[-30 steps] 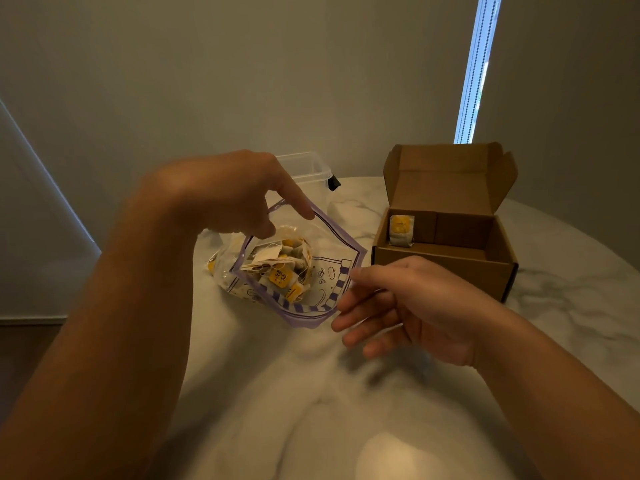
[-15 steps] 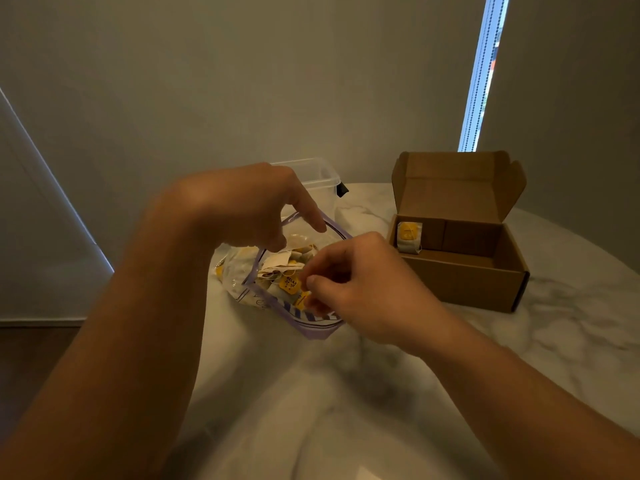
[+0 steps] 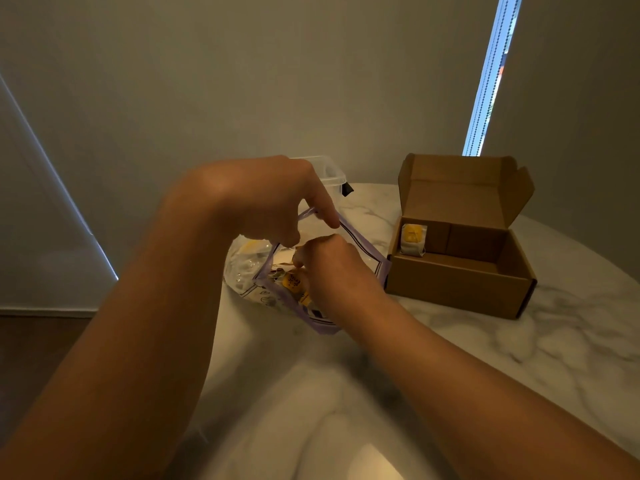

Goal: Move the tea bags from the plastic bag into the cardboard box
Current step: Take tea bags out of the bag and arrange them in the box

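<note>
While the left hand (image 3: 263, 202) pinches the plastic bag (image 3: 242, 268) open by its rim, the right hand (image 3: 332, 268) curls among the tea bags (image 3: 292, 282) inside; whether it grips one is hidden. The next move likely calls for lifting one clear into the cardboard box (image 3: 460, 289) beside it.

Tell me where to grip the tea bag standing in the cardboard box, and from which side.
Pinch the tea bag by its upper edge, fingers coming down from above and the front. It stands upright against the back left corner of the cardboard box, so walls block the left and rear; the top is open.
</note>
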`<move>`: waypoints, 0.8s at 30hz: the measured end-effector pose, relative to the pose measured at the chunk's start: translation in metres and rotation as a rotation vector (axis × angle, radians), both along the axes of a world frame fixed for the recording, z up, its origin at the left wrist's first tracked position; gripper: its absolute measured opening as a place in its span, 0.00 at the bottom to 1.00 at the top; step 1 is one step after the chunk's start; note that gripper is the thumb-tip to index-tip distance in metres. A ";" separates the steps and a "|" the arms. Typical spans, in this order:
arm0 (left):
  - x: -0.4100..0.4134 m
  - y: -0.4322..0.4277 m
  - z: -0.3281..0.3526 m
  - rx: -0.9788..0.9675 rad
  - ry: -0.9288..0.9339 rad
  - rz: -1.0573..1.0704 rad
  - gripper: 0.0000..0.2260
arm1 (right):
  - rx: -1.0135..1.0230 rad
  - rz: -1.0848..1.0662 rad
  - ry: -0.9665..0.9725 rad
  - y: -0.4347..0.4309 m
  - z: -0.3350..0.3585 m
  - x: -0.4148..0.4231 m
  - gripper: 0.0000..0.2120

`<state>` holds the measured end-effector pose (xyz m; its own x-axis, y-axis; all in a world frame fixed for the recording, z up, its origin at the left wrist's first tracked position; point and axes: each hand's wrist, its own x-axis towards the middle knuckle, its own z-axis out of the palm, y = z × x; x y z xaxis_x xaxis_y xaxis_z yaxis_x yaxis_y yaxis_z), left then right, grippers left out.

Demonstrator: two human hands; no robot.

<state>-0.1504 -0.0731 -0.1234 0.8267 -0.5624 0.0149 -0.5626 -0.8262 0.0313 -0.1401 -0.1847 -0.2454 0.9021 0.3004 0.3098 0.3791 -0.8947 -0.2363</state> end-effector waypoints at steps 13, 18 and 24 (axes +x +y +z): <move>0.002 -0.002 -0.001 -0.018 -0.001 -0.029 0.27 | 0.114 0.022 -0.077 -0.011 0.010 -0.035 0.15; 0.002 -0.001 -0.001 -0.028 0.003 -0.023 0.27 | 0.368 -0.020 0.011 -0.024 0.011 -0.051 0.09; 0.003 -0.003 -0.003 -0.025 0.008 -0.032 0.26 | 0.606 -0.055 0.046 -0.044 0.009 -0.065 0.07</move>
<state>-0.1478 -0.0761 -0.1265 0.8083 -0.5884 0.0227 -0.5886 -0.8064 0.0564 -0.2051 -0.2288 -0.2366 0.9278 0.0357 0.3713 0.3135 -0.6139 -0.7245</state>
